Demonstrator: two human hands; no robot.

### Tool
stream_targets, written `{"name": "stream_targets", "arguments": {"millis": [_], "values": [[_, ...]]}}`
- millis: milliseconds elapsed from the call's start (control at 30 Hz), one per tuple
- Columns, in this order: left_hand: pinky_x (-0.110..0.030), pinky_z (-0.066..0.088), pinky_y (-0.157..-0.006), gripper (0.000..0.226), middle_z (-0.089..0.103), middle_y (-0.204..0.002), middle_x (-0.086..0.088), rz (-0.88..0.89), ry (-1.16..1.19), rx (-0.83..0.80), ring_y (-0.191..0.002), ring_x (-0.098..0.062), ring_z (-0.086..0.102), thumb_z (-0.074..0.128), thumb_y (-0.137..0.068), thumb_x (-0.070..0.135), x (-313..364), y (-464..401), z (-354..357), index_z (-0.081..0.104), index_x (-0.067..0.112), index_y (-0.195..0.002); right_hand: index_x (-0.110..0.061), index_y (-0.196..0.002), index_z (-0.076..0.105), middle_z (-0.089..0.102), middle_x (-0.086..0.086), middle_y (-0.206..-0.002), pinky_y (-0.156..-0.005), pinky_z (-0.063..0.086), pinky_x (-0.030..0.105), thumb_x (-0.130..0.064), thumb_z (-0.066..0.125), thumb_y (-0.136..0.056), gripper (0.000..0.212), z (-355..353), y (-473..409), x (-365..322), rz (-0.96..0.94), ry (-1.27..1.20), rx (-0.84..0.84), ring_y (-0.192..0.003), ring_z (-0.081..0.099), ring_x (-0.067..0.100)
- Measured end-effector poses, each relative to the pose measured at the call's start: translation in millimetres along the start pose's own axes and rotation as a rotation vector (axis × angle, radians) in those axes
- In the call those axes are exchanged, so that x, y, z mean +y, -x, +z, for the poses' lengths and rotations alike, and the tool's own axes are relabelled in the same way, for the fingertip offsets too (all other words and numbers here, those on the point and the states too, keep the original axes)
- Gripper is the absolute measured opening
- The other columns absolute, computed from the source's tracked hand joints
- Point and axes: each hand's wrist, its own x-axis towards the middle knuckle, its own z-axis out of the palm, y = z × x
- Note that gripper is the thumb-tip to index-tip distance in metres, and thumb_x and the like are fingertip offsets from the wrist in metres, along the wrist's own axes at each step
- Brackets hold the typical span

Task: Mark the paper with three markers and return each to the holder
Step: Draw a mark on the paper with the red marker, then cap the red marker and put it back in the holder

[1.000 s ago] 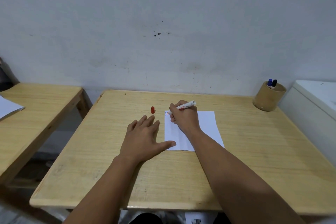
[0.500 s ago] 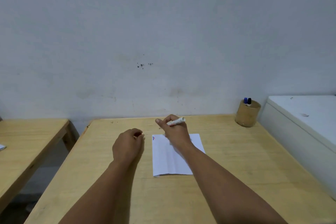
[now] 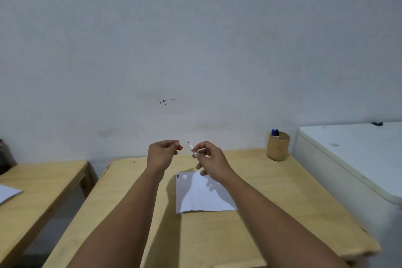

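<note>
Now 2 markers [image 3: 275, 133] in holder [image 3: 278, 147], 1 marker [image 3: 192, 148] w/ right hand [image 3: 210, 159]

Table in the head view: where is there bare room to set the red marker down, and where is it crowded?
Bare wood lies on the table between the paper and the holder, and along the near edge below the paper. It is crowded above the paper's far end, where the left hand and right hand meet.

Bare table [image 3: 261, 191] lies open between the paper [image 3: 202, 198] and the holder [image 3: 278, 148].
</note>
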Motion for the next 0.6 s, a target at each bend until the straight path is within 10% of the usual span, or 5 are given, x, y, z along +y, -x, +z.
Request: {"name": "stream_targets", "arguments": {"millis": [367, 600], "values": [[-0.030, 0.044, -0.069, 0.016, 0.074, -0.075, 0.001, 0.030, -0.002, 0.012, -0.070, -0.016, 0.062, 0.068, -0.095, 0.015, 28.3, 29.0, 30.8, 0.080, 0.012, -0.087, -0.034, -0.101, 0.074, 0.069, -0.003, -0.094, -0.060, 0.052, 0.013, -0.008, 0.070, -0.101, 0.026, -29.5, 27.4, -8.0, -0.124, 0.159, 0.071, -0.055, 0.062, -0.002], [-0.033, 0.051, -0.072, 0.020, 0.072, -0.064, 0.005, 0.063, -0.131, -0.069, -0.070, -0.015, 0.067, 0.069, -0.092, 0.012, 22.9, 37.2, 60.1, 0.080, 0.015, -0.076, -0.037, -0.092, 0.072, 0.070, 0.001, -0.093, -0.052, 0.047, 0.008, -0.010, 0.074, -0.099, 0.028, -47.2, 34.2, -2.5, -0.116, 0.130, 0.133, -0.068, 0.066, 0.016]]}}
